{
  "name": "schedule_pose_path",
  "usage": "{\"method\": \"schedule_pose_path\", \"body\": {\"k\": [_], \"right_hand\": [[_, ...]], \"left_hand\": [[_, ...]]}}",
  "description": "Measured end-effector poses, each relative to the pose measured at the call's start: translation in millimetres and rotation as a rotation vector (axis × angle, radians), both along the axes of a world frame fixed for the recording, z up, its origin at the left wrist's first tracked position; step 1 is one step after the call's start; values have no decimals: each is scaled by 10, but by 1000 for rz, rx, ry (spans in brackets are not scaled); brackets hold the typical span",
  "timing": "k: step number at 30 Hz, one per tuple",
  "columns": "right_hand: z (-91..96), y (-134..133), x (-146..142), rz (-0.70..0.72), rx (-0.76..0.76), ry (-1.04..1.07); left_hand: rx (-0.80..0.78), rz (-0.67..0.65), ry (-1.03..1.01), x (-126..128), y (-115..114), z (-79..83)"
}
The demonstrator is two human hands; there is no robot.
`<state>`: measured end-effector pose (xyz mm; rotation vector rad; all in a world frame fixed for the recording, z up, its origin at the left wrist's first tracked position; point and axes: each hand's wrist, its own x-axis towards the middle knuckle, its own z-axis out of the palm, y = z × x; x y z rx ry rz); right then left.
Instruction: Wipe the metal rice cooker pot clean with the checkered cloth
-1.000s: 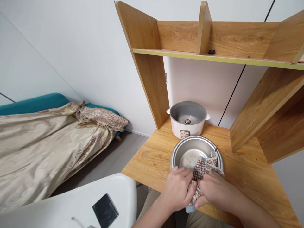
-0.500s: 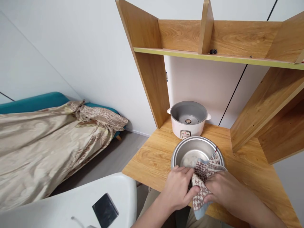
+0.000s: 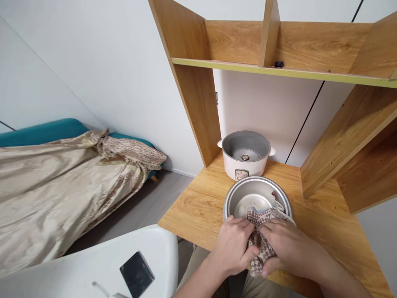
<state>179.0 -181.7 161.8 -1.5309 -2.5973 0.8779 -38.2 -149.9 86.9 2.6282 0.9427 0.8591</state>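
A silver metal rice cooker inner pot (image 3: 240,191) sits near the front of the wooden desk, its inside facing up. At its near left rim, my left hand (image 3: 235,244) is closed, with the fingers curled over the edge and the thumb pointing toward the cloth. A brown-and-white patterned cloth (image 3: 263,248) with a light blue edge is bunched over the near rim, partly inside the pot. My right hand (image 3: 287,245) grips this cloth against the rim, fingers bent over it. Just behind the pot stands the white rice cooker body (image 3: 245,165), without a lid, a round metal piece visible at its bottom.
Wooden shelving (image 3: 198,107) rises around the desk (image 3: 192,207), with a small black object (image 3: 279,64) on its shelf. To the left is a white surface (image 3: 93,256) holding a dark flat device (image 3: 137,274). Beyond lies a teal sofa (image 3: 58,128) under a beige cover (image 3: 62,186).
My right hand has shifted slightly up and left with the cloth, which is now bunched tighter at the rim. The hanging blue corner has drawn up. My left hand stays at the rim.
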Motion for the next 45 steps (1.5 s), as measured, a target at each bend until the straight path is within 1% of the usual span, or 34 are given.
{"method": "schedule_pose_path", "body": {"k": [2, 3, 7, 9, 13, 21, 25, 37, 41, 45], "right_hand": [[-98, 39, -116, 6, -113, -143], [-135, 50, -162, 31, -131, -176], [-184, 81, -246, 172, -72, -173], [-169, 96, -248, 197, -51, -194], [-160, 108, -251, 199, -31, -212], [-267, 25, -303, 139, 24, -277], [-252, 17, -313, 133, 44, -261], [-214, 192, -234, 174, -72, -126], [-183, 189, -229, 148, -85, -99], [-174, 178, -236, 164, -67, -113]], "left_hand": [[-3, 12, 9, 2, -9, -6], [-6, 18, 13, 3, -13, -9], [-20, 29, 23, 4, -16, -16], [-24, 30, 26, 6, -16, -14], [-25, 32, 31, 11, -17, -10], [-21, 41, 32, 8, -15, -25], [-14, 48, 33, 8, -27, -30], [15, 56, 39, 29, -36, 16], [21, 58, 38, 29, -33, 29], [21, 61, 38, 27, -31, 38]]}}
